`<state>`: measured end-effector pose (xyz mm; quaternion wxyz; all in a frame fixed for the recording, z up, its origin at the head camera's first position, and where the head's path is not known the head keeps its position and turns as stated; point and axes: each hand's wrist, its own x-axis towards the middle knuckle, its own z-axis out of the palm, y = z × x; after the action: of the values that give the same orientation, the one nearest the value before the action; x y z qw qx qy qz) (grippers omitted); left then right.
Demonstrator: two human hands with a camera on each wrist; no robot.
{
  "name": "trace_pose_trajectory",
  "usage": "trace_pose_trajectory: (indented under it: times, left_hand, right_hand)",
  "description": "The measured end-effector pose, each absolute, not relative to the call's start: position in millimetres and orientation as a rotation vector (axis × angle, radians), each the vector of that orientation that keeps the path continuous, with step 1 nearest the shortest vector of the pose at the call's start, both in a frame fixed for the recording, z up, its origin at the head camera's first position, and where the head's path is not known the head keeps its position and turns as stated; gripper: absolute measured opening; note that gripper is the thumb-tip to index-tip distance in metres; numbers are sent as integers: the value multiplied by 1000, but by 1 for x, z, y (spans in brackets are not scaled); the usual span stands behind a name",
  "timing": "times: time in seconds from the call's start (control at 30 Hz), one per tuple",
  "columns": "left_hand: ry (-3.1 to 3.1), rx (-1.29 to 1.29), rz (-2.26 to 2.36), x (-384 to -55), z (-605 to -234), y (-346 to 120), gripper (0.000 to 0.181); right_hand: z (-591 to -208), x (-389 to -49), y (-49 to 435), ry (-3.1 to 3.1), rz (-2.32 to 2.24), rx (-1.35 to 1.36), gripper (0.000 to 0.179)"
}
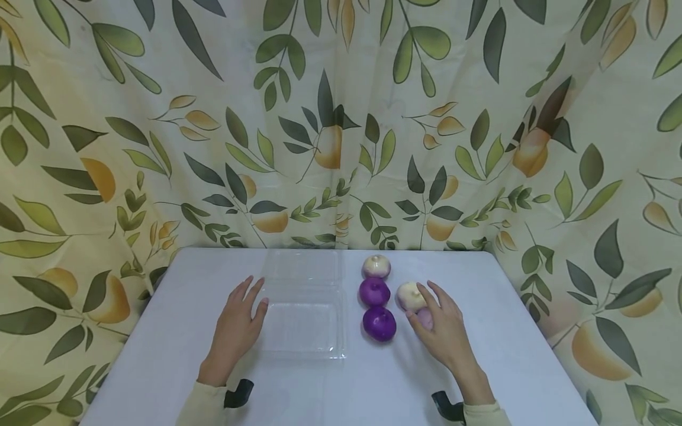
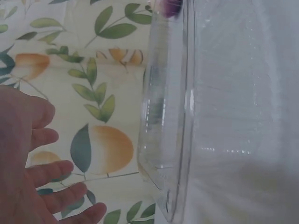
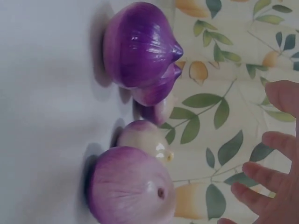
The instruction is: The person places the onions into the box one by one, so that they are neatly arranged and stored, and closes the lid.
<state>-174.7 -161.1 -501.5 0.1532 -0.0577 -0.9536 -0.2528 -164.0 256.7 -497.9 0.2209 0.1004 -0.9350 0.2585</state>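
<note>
A transparent plastic box (image 1: 303, 354) with its lid (image 1: 303, 267) folded back lies on the table; nothing shows inside it. My left hand (image 1: 237, 328) hovers just left of the box, fingers spread and holding nothing. Right of the box, two purple onions (image 1: 379, 323) (image 1: 375, 292) and a whitish onion (image 1: 376, 267) form a column. Beside them sit a cream onion (image 1: 409, 296) and a pale purple onion (image 1: 425, 318), partly hidden by my right hand (image 1: 444, 334). That hand is above them with fingers apart; in the right wrist view it touches no onion.
The white table (image 1: 341, 396) carries the box and onions. A leaf-and-fruit patterned curtain (image 1: 341, 195) stands behind the table and along both sides. Black straps or mounts (image 1: 238, 393) show at both wrists, below the light sleeves (image 1: 202, 408).
</note>
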Motion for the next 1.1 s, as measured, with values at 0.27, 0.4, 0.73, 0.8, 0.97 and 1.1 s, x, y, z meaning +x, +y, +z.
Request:
trace_pose_trajectory:
  times: [0.27, 0.4, 0.73, 0.8, 0.97, 1.1]
  left_hand:
    - [-2751, -86, -898, -172, -505, -170, 52]
    - [-2737, -63, -926, -172, -512, -175, 51]
    - [-2688, 23, -1193, -172, -524, -191, 46]
    - [-2686, 39, -1224, -173, -525, -193, 47]
    - [-2685, 94, -1329, -176, -530, -199, 49]
    - [-2679, 134, -1439, -181, -535, -202, 50]
  right_hand:
    - [-512, -159, 268, -2537, 824, 184, 60]
    - [-519, -158, 271, -2504, 866, 154, 59]
    - [-530, -158, 278, -2511, 900, 82, 61]
    - [-532, -158, 280, -2522, 897, 81, 61]
    - [-532, -159, 284, -2549, 908, 69, 62]
    - [-532, -159, 286, -2576, 923, 67, 64]
